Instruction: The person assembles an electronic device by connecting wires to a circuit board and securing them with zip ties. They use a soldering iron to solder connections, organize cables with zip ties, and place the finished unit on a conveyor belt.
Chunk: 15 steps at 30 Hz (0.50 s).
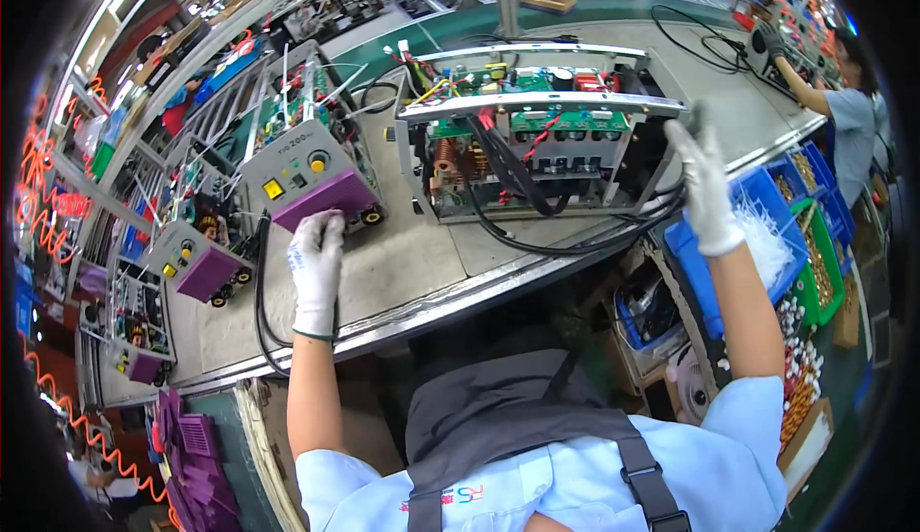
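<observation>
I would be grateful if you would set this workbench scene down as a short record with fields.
Left hand: white-gloved, at the lower edge of a purple panel; grip unclear
Right hand: white-gloved, raised beside the right end of the open-framed unit
Purple panel's place: lower front of a grey-fronted unit
Cable: black cable, in front of the open-framed unit
Bench: pale top, metal edge
Right side: blue bin holding thin white pieces
Background: another person, far right
</observation>
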### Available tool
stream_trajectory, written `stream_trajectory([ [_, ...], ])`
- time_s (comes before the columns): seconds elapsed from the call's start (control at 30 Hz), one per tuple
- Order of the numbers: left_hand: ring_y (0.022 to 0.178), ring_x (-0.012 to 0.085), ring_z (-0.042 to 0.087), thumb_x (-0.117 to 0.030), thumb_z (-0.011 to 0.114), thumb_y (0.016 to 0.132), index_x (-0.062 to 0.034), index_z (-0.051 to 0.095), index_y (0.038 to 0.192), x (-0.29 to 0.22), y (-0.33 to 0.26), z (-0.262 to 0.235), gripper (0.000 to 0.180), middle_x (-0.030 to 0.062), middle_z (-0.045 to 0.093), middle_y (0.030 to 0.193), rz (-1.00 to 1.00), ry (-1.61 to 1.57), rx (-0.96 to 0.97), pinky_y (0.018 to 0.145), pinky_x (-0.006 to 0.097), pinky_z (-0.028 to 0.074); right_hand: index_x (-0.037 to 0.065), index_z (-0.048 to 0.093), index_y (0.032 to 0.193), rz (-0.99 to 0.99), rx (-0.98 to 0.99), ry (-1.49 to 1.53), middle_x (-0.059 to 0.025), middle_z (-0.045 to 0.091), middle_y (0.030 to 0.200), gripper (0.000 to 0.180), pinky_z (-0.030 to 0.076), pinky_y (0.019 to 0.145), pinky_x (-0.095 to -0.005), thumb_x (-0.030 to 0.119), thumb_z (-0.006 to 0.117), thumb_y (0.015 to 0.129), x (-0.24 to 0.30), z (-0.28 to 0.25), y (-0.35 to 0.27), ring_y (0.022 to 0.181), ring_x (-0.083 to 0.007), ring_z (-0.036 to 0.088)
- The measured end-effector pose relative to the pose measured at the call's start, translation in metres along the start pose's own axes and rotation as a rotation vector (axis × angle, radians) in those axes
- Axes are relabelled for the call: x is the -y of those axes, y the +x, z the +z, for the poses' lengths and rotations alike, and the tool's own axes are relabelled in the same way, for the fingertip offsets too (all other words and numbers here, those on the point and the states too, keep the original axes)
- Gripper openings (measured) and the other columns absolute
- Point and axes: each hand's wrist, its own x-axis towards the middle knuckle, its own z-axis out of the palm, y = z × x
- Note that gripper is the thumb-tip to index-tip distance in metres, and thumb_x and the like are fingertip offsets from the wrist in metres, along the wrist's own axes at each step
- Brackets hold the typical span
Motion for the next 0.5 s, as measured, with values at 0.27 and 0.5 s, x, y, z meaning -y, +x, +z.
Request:
stream_trajectory([
  [0.27,0.084,0.0297,0.066,-0.013,0.064,0.086,-0.0027,0.069,0.095,-0.119,0.069,0.016,0.014,0.0138,0.068,0.089,0.473,-0.081,-0.014,0.076,0.035,0.050,0.001,0.065,0.110,-0.565,0.553,-0.575,-0.0134,0.068,0.098,0.030,0.050,0.081,-0.0322,0.026,0.060,0.094,0.066,0.097,0.029,0.090,-0.0210,0.065],
  [0.5,0.072,0.0053,0.055,-0.011,0.060,0.093,0.0016,0.067,0.107,-0.124,0.123,0.032,0.019,-0.0007,0.065,0.084,0.271,-0.300,0.361,0.066,0.022,0.045,-0.001,0.067,0.100,-0.290,0.792,-0.635,-0.0129,0.070,0.089,0.021,0.051,0.077,-0.0327,0.016,0.065,0.087,0.037,0.186,0.062,0.081,-0.0215,0.067],
])
